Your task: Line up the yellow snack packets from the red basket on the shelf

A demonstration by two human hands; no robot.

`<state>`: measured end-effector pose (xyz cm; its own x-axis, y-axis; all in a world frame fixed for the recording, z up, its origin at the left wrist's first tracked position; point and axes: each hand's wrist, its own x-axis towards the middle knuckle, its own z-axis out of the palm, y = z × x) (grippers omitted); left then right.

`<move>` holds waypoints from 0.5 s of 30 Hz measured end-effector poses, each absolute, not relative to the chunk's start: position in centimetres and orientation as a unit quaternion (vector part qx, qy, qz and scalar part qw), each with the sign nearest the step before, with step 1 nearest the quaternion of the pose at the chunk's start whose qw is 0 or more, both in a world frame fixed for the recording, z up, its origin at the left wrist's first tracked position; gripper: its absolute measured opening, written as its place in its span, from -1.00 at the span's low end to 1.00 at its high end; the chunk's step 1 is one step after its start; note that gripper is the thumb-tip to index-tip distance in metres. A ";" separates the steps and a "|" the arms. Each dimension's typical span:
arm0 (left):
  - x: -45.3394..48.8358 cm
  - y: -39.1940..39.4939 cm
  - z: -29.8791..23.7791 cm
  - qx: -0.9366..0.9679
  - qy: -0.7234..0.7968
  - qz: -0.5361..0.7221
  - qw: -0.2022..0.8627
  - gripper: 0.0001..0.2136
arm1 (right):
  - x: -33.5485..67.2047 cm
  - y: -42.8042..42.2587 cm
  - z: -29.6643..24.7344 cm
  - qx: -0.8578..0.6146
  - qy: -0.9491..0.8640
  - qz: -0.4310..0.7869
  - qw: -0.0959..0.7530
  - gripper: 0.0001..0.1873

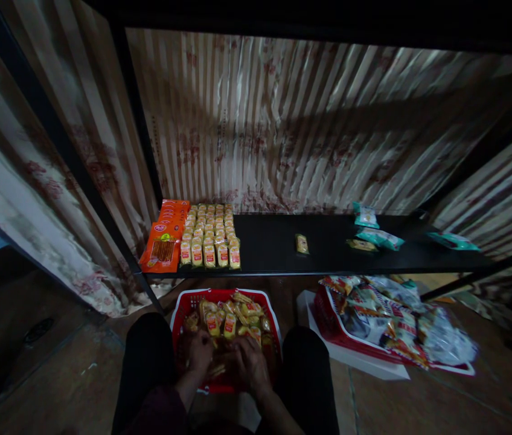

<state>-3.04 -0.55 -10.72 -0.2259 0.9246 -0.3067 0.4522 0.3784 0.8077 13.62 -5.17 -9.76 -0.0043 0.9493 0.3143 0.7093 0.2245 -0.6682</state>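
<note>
Both hands are down inside a red shopping basket that stands between my knees. It holds a heap of small yellow wrapped snack packs. My left hand is at the near left of the heap, fingers curled inward; whatever they close on is too dark to make out. Beside it, on the right, my right hand bends over the near packs, and its fingertips are lost in shadow. Above the basket, rows of matching yellow packs stand on a black shelf.
Orange snack bags fill the shelf's left end. One yellow pack lies mid-shelf; several teal packets lie farther right. Another red basket with mixed bags stands on the floor at right. Dark posts and striped curtains surround the shelf.
</note>
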 end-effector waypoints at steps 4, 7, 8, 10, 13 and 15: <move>-2.0 -1.3 -9.4 0.417 0.672 0.366 0.489 -0.94 | 13.5 -4.4 -9.4 -0.626 -0.605 0.248 0.425 -0.69; -1.0 -1.6 -8.0 0.405 0.618 0.412 0.533 -0.94 | 13.3 -3.8 -8.5 -0.643 -0.472 0.379 0.469 -0.54; -0.7 -1.7 -7.6 0.408 0.602 0.420 0.543 -0.94 | 13.2 -3.6 -8.1 -0.640 -0.415 0.431 0.481 -0.48; -0.2 -1.9 -6.9 0.413 0.573 0.422 0.568 -0.91 | 13.2 -3.2 -7.3 -0.619 -0.313 0.521 0.498 -0.39; 0.3 -2.5 -6.3 0.412 0.546 0.393 0.615 -0.82 | 13.5 -2.9 -6.4 -0.590 -0.237 0.573 0.517 -0.41; 0.5 -3.0 -5.9 0.404 0.534 0.374 0.642 -0.78 | 13.7 -2.7 -6.0 -0.592 -0.225 0.565 0.529 -0.42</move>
<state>0.49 -3.03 -5.95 0.1505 0.9111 -0.3838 -0.0480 0.3945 0.9176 13.75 -2.75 -6.02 0.2600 0.8645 -0.4302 -0.3310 -0.3387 -0.8807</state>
